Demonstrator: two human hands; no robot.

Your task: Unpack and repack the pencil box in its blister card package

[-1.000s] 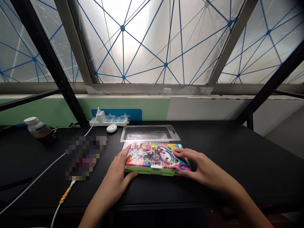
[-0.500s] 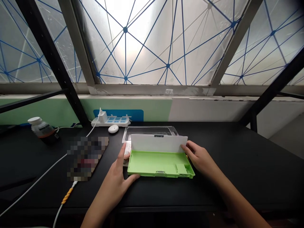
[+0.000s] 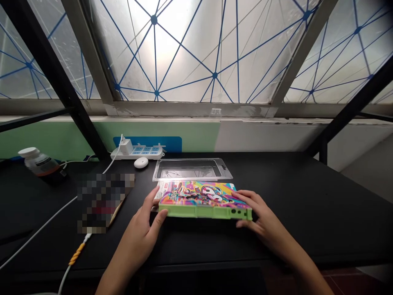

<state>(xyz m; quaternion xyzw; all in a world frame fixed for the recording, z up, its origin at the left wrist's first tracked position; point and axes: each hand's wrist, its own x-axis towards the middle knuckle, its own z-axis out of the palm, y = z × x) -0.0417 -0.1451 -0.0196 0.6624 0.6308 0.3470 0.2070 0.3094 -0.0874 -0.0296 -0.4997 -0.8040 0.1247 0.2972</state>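
A green pencil case [image 3: 204,200] with a colorful cartoon-printed lid sits closed in front of me, its green side with small round holes facing me. My left hand [image 3: 144,223] grips its left end, thumb at the front corner and fingers behind. On the right end, my right hand [image 3: 259,215] has its fingers over the lid and its thumb low at the front corner. Behind the case lies a clear plastic tray [image 3: 190,169]. Part of a white printed card [image 3: 162,190] shows past the case's left back edge; the remainder is hidden.
A power strip [image 3: 144,153] with a plugged charger stands by the wall, a white rounded object [image 3: 141,163] before it. To the left are a blurred-out flat item [image 3: 104,205] with a cable [image 3: 75,256] and a white-capped bottle [image 3: 43,166]. Black metal bars slant at both sides.
The pencil case was open, showing its green inside and raised white lid; now it is closed with the printed side up. My right hand has shifted to its front right corner.
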